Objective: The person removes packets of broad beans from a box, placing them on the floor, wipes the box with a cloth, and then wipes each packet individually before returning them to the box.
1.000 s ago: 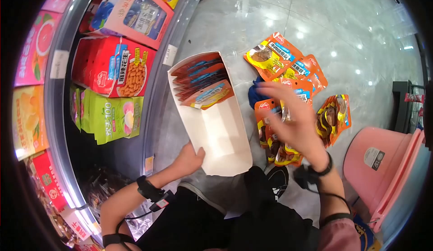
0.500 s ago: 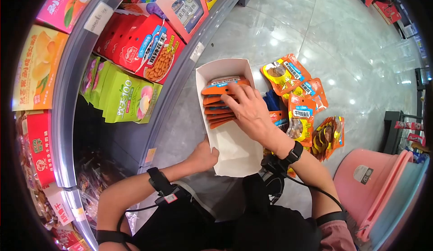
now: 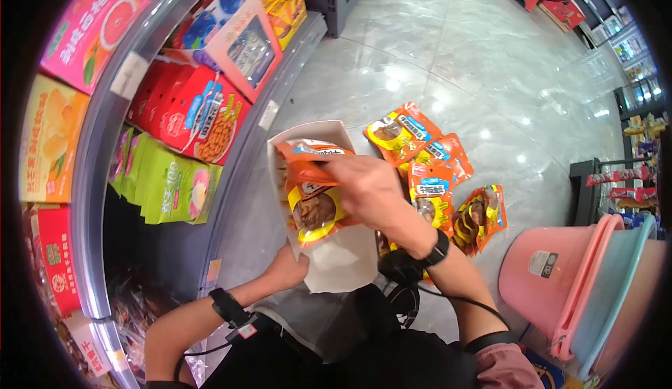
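A white cardboard box [image 3: 341,266] stands before me, with orange snack packets inside its far part. My left hand [image 3: 287,269] grips the box's near left edge, its thumb by the rim. Over the box, my right hand [image 3: 369,187] is closed on the top of an orange and yellow snack packet [image 3: 316,214], whose clear window faces up. The fingers are smeared by motion, and whether more than one packet is held is hidden. To the right of the box, more orange snack packets [image 3: 428,186] lie loosely piled on the floor.
Shelving on the left holds red peanut packs [image 3: 203,112], green packs [image 3: 178,186] and boxed sweets [image 3: 52,137]. Pink and blue buckets [image 3: 553,263] stand at the right. A dark rack [image 3: 584,186] is behind them, and grey floor tiles [image 3: 420,53] stretch ahead.
My right hand has lifted a snack packet out of the row and tilted it so its windowed front shows. My left hand stays on the box edge. The whole view has shifted.
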Action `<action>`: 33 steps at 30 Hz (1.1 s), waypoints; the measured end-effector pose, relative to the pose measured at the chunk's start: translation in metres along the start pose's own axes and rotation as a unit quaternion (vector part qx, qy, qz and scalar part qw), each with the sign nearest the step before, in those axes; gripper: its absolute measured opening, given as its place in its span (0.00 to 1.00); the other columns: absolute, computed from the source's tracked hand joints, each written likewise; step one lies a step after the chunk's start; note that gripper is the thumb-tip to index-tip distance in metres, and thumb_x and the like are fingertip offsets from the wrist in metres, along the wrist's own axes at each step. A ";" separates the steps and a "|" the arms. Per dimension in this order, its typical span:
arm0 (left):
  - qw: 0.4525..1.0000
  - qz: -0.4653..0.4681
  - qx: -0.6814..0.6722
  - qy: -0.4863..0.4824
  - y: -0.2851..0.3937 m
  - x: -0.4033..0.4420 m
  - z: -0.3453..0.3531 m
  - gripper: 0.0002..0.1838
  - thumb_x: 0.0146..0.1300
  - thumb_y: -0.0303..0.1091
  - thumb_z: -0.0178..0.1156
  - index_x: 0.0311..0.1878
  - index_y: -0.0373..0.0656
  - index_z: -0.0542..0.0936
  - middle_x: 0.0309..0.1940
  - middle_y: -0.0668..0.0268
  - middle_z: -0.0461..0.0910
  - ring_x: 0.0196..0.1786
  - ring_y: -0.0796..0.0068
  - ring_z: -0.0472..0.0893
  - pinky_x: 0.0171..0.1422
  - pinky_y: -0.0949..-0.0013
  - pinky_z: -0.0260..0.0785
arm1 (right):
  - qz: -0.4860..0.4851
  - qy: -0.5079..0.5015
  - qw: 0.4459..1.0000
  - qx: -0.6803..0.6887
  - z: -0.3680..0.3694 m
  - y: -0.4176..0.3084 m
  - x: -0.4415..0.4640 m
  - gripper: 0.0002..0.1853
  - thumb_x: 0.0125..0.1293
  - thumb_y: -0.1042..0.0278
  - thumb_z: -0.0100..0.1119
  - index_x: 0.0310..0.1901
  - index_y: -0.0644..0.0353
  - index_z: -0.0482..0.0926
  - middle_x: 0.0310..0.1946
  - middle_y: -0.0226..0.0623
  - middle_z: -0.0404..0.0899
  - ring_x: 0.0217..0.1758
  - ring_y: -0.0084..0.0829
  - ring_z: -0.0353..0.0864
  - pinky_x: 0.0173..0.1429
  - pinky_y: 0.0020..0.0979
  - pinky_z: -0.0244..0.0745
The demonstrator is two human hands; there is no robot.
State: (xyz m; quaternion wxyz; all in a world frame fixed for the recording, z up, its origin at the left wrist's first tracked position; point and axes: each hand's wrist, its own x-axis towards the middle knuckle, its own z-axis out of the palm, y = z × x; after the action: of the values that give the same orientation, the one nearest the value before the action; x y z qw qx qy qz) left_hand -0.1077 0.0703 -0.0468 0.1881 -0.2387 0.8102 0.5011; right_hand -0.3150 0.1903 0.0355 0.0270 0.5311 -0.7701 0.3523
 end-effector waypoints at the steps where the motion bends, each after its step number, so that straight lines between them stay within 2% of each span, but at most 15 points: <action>1: 0.999 -0.037 0.026 -0.007 0.012 -0.007 -0.004 0.22 0.56 0.27 0.46 0.56 0.34 0.68 0.50 0.46 0.73 0.55 0.50 0.72 0.60 0.59 0.63 | 0.043 0.078 0.993 0.080 -0.018 -0.004 -0.008 0.08 0.53 0.77 0.59 0.36 0.67 0.78 0.31 0.41 0.81 0.32 0.34 0.82 0.36 0.29 0.75; 3: 1.000 -0.014 0.013 -0.004 0.013 -0.006 -0.006 0.22 0.57 0.28 0.46 0.56 0.35 0.68 0.51 0.44 0.72 0.56 0.48 0.72 0.61 0.57 0.62 | 0.281 0.105 0.925 0.235 -0.054 0.000 -0.028 0.09 0.56 0.76 0.58 0.40 0.65 0.79 0.29 0.37 0.82 0.27 0.28 0.79 0.31 0.27 0.73; 7: 1.000 0.009 0.012 -0.001 0.006 -0.002 -0.006 0.20 0.56 0.29 0.47 0.53 0.36 0.71 0.48 0.43 0.74 0.52 0.46 0.74 0.57 0.57 0.65 | 0.451 0.332 0.752 0.349 -0.098 0.050 -0.079 0.11 0.63 0.65 0.59 0.40 0.65 0.79 0.33 0.27 0.80 0.29 0.18 0.77 0.34 0.24 0.73; 11: 0.996 0.010 0.077 -0.046 0.006 -0.001 -0.014 0.20 0.53 0.30 0.51 0.51 0.32 0.72 0.41 0.46 0.78 0.45 0.47 0.78 0.51 0.57 0.70 | 0.474 0.393 0.686 0.388 -0.136 0.124 -0.137 0.12 0.64 0.66 0.56 0.45 0.64 0.73 0.36 0.33 0.78 0.34 0.27 0.80 0.41 0.32 0.80; 13: 0.998 -0.044 0.030 -0.029 0.014 -0.003 -0.019 0.23 0.54 0.32 0.55 0.53 0.30 0.70 0.43 0.50 0.78 0.45 0.57 0.79 0.50 0.61 0.71 | 0.469 0.393 0.654 0.446 -0.137 0.177 -0.177 0.13 0.65 0.67 0.54 0.49 0.63 0.71 0.39 0.35 0.77 0.39 0.32 0.81 0.43 0.37 0.81; 16: 0.997 -0.052 -0.053 -0.016 0.013 0.001 -0.022 0.31 0.53 0.41 0.59 0.55 0.29 0.65 0.46 0.47 0.77 0.48 0.54 0.79 0.52 0.60 0.70 | 0.508 0.397 0.567 0.513 -0.132 0.198 -0.198 0.15 0.66 0.70 0.52 0.54 0.62 0.68 0.44 0.38 0.77 0.44 0.36 0.80 0.47 0.38 0.80; 20: 0.995 -0.085 -0.051 0.022 0.021 0.004 -0.029 0.31 0.55 0.42 0.58 0.56 0.28 0.64 0.46 0.47 0.76 0.48 0.57 0.79 0.51 0.62 0.71 | 0.511 0.363 0.555 0.547 -0.120 0.196 -0.214 0.17 0.65 0.71 0.52 0.56 0.61 0.66 0.46 0.41 0.77 0.45 0.37 0.80 0.49 0.40 0.79; 22: 0.996 -0.051 -0.047 0.051 0.020 0.009 -0.030 0.28 0.57 0.38 0.55 0.56 0.29 0.64 0.46 0.44 0.76 0.49 0.52 0.78 0.52 0.59 0.69 | 0.524 0.331 0.760 0.196 -0.110 0.193 -0.220 0.18 0.61 0.74 0.55 0.53 0.63 0.68 0.43 0.39 0.78 0.43 0.30 0.79 0.47 0.32 0.75; 24: 0.998 -0.022 -0.016 0.053 0.021 0.013 -0.033 0.26 0.58 0.36 0.52 0.56 0.28 0.63 0.47 0.42 0.75 0.50 0.48 0.77 0.53 0.57 0.68 | 0.414 0.350 0.831 -0.124 -0.097 0.155 -0.191 0.21 0.57 0.75 0.58 0.52 0.65 0.67 0.41 0.40 0.77 0.43 0.25 0.76 0.46 0.26 0.71; 25: 0.998 0.008 0.013 0.054 0.021 0.013 -0.031 0.24 0.59 0.33 0.49 0.56 0.28 0.63 0.47 0.40 0.74 0.50 0.44 0.76 0.55 0.56 0.67 | 0.459 0.328 0.826 0.007 -0.091 0.120 -0.165 0.24 0.55 0.75 0.60 0.53 0.66 0.65 0.45 0.40 0.75 0.46 0.27 0.75 0.51 0.27 0.69; 26: 0.999 0.008 0.012 0.052 0.021 0.014 -0.029 0.24 0.59 0.33 0.49 0.56 0.28 0.63 0.47 0.40 0.74 0.50 0.44 0.76 0.55 0.56 0.67 | 0.452 0.289 0.842 0.057 -0.082 0.092 -0.143 0.27 0.55 0.73 0.61 0.55 0.70 0.63 0.49 0.50 0.70 0.52 0.40 0.71 0.59 0.37 0.63; 27: 0.999 0.007 0.027 0.040 0.021 0.015 -0.027 0.24 0.58 0.32 0.46 0.57 0.28 0.62 0.47 0.39 0.73 0.51 0.41 0.74 0.56 0.54 0.66 | 0.363 0.208 0.902 -0.107 -0.073 0.080 -0.135 0.32 0.55 0.72 0.62 0.59 0.70 0.59 0.57 0.56 0.64 0.63 0.46 0.64 0.66 0.40 0.57; 29: 0.999 0.007 0.043 0.029 0.021 0.017 -0.025 0.23 0.58 0.30 0.44 0.57 0.29 0.62 0.47 0.37 0.72 0.51 0.38 0.73 0.58 0.53 0.64 | 0.372 0.204 0.898 -0.116 -0.057 0.071 -0.118 0.32 0.55 0.73 0.62 0.61 0.68 0.60 0.64 0.61 0.55 0.69 0.52 0.54 0.69 0.42 0.52; 32: 0.999 -0.008 0.043 0.025 0.022 0.017 -0.026 0.23 0.59 0.31 0.43 0.57 0.29 0.62 0.48 0.37 0.72 0.52 0.38 0.72 0.58 0.52 0.64 | 0.377 0.191 0.888 -0.178 -0.041 0.070 -0.110 0.24 0.55 0.74 0.60 0.54 0.68 0.69 0.57 0.57 0.65 0.64 0.52 0.62 0.65 0.41 0.60; 33: 0.998 -0.011 0.043 0.032 0.021 0.017 -0.025 0.24 0.59 0.30 0.42 0.57 0.29 0.62 0.48 0.37 0.72 0.52 0.38 0.72 0.58 0.52 0.64 | 0.315 0.165 0.928 -0.110 -0.037 0.066 -0.105 0.20 0.55 0.74 0.60 0.51 0.67 0.71 0.52 0.54 0.70 0.58 0.51 0.68 0.60 0.40 0.64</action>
State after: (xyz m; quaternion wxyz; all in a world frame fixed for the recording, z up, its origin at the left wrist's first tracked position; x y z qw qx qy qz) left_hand -0.1353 0.0524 -0.0300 0.1784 -0.2553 0.8340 0.4556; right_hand -0.3374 0.3074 -0.0143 0.0991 0.1889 -0.9165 0.3385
